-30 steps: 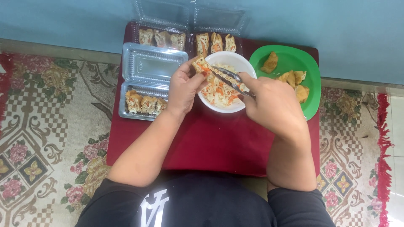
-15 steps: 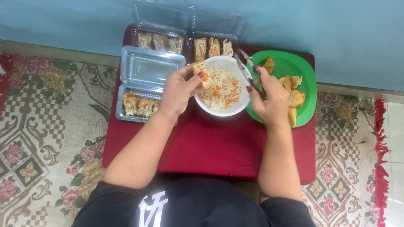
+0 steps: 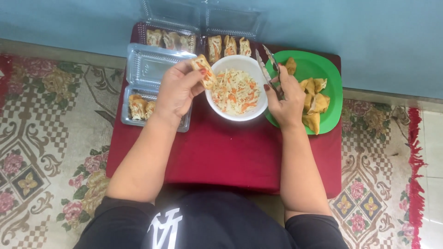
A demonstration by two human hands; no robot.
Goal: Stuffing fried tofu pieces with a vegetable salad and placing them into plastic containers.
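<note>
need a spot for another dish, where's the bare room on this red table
The near half of the red table is bare, between the forearms, below the white bowl. The far edge is crowded: clear trays, bowl and green plate, with the left hand and right hand over them.

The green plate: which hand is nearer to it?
Right. The right hand, holding metal tongs, lies over the green plate at its left rim. The left hand is beyond the white bowl, holding a stuffed piece.

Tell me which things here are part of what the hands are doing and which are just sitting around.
In use: stuffed tofu piece in left hand; tongs in right hand; white bowl of shredded vegetables.

Sitting by: green plate of fried pieces, clear plastic boxes with filled pieces, red table, patterned rug.
</note>
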